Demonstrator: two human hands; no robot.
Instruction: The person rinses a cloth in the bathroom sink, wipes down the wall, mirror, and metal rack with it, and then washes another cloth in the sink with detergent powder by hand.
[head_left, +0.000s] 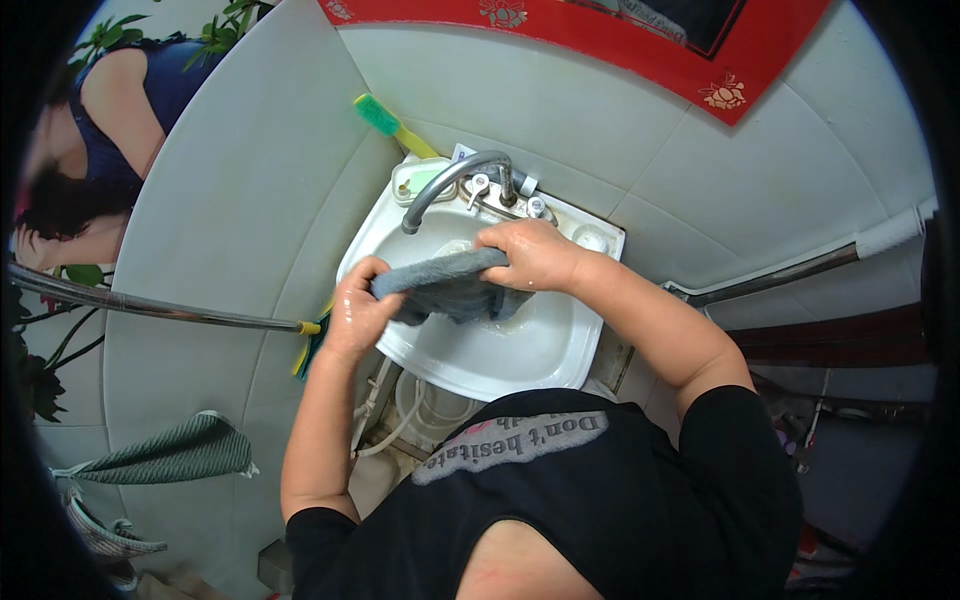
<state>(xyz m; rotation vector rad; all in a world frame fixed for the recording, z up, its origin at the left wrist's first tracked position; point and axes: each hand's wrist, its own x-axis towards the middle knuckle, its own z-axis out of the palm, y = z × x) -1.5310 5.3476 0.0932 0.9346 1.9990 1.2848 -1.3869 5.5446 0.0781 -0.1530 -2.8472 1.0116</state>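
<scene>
A wet grey-blue cloth (440, 275) is stretched between my two hands over the white washbasin (540, 350). My left hand (358, 308) grips its left end near the basin's left rim, with water drops on the skin. At the other end, my right hand (532, 255) pinches the cloth's upper edge, just in front of the taps. The cloth's lower part sags into the bowl and covers much of it. Above it arches the curved metal faucet (455, 178), its spout to the left. Whether water runs from it I cannot tell.
A soap dish (424, 182) with pale green soap sits on the basin's back left corner. Behind it leans a green-bristled brush (385, 118). A metal pole (160, 305) reaches in from the left. Striped towels (190, 450) hang lower left. A red-framed mirror (600, 35) is on the tiled wall.
</scene>
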